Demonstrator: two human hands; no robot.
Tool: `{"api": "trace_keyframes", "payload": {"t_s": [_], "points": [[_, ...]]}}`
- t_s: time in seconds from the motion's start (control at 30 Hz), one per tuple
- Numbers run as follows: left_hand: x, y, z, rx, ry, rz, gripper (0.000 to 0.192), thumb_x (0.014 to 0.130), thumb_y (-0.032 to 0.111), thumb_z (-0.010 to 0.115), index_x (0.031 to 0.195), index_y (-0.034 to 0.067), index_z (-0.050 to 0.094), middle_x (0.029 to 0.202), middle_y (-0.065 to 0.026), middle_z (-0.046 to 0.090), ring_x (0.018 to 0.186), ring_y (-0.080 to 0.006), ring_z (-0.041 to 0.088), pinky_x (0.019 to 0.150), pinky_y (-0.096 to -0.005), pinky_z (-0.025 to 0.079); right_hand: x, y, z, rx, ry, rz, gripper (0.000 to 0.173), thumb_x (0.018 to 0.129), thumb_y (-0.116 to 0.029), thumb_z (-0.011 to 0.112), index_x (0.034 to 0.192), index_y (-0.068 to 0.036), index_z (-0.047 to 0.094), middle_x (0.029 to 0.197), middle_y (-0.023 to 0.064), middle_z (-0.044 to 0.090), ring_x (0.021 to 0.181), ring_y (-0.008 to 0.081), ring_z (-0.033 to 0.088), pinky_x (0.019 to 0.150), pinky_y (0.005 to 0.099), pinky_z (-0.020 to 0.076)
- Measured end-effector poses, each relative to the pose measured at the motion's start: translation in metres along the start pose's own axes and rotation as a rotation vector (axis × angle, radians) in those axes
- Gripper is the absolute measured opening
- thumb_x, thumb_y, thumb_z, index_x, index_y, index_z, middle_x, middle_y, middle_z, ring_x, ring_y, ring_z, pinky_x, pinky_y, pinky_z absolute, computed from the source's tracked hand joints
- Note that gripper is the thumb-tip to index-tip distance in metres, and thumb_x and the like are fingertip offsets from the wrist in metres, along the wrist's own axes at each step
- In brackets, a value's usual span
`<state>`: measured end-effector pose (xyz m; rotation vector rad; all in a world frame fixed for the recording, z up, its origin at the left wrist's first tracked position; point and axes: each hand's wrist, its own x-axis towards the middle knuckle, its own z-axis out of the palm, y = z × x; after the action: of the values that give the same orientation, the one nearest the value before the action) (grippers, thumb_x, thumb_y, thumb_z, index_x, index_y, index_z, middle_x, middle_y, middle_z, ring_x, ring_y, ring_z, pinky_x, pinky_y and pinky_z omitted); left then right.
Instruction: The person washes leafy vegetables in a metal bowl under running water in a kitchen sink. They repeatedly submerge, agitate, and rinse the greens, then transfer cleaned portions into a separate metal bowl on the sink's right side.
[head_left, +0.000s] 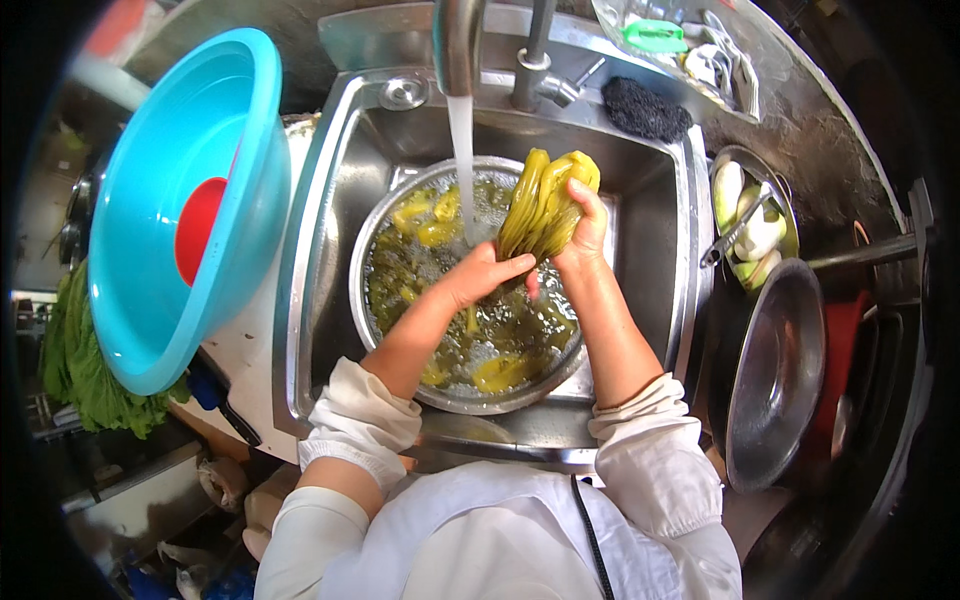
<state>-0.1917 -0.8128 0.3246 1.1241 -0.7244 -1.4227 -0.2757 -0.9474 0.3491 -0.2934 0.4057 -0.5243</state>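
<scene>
Both my hands hold a wet bunch of yellow-green pickled mustard greens (544, 202) above a round metal basin (362, 300). My left hand (484, 274) grips the lower leafy end, thumb across it. The thick stalk end rests against my right hand (586, 225), whose fingers are partly hidden behind the bunch. More greens (510, 371) float in the water that fills the basin, inside a stainless steel sink (645, 202). From the faucet (456, 52), running water falls into the basin, left of the bunch.
A tilted turquoise plastic basin (150, 225) with a red object inside stands left of the sink, near leafy greens (112, 382) and a black-handled knife (238, 424). A black scouring pad (646, 110) lies on the back rim. At the right are a bowl of peeled vegetables (757, 232) and a metal wok (780, 375).
</scene>
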Motion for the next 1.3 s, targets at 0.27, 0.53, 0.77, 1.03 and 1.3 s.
{"api": "trace_keyframes", "payload": {"t_s": [0.27,0.53,0.77,1.03,1.3], "points": [[-0.043,-0.01,-0.009,-0.271,0.317,-0.031,0.024,0.092,0.025,0.047,0.098,0.002,0.05,0.068,0.0011,0.045,0.054,-0.0069,0.043,0.05,-0.0238,0.041,0.061,0.032,0.005,-0.032,0.035,0.013,0.031,0.071,-0.013,0.061,0.1,-0.004,0.054,0.09,0.012,0.06,0.081,0.029,0.058,0.079,0.0442,0.0476],[-0.058,-0.021,0.004,1.064,0.787,0.462,0.016,0.085,0.011,0.048,0.087,-0.005,0.048,0.071,-0.0193,0.056,0.061,-0.035,0.054,0.055,-0.0406,0.043,0.09,0.071,-0.013,-0.006,0.301,-0.056,0.028,0.067,-0.003,0.059,0.094,-0.001,0.054,0.083,0.0123,0.056,0.074,0.0272,0.057,0.068,0.0424,0.0504],[-0.067,-0.007,0.028,1.068,0.79,0.393,0.012,0.083,0.008,0.05,0.076,0.0,0.044,0.063,-0.0201,0.049,0.058,-0.039,0.051,0.051,-0.045,0.04,0.093,0.073,-0.036,-0.01,0.448,-0.123,0.028,0.063,-0.001,0.062,0.09,0.003,0.054,0.083,0.0123,0.056,0.071,0.0259,0.057,0.067,0.0395,0.0508],[-0.111,-0.026,0.019,1.156,0.61,0.146,0.013,0.081,0.008,0.052,0.091,-0.001,0.053,0.082,-0.0192,0.053,0.075,-0.037,0.053,0.063,-0.0453,0.041,0.071,0.003,-0.047,0.002,0.355,-0.236,0.029,0.07,-0.007,0.059,0.098,-0.006,0.05,0.09,0.0117,0.056,0.084,0.0281,0.056,0.08,0.0445,0.0475],[-0.017,-0.025,-0.005,0.758,0.42,0.299,0.059,0.08,0.009,0.057,0.133,0.007,0.031,0.129,-0.0203,0.037,0.121,-0.0296,0.037,0.1,-0.039,0.031,0.021,-0.014,-0.029,-0.019,0.22,-0.073,0.032,0.071,-0.01,0.063,0.102,-0.006,0.055,0.096,0.0123,0.06,0.088,0.0303,0.058,0.083,0.0467,0.046]]}}
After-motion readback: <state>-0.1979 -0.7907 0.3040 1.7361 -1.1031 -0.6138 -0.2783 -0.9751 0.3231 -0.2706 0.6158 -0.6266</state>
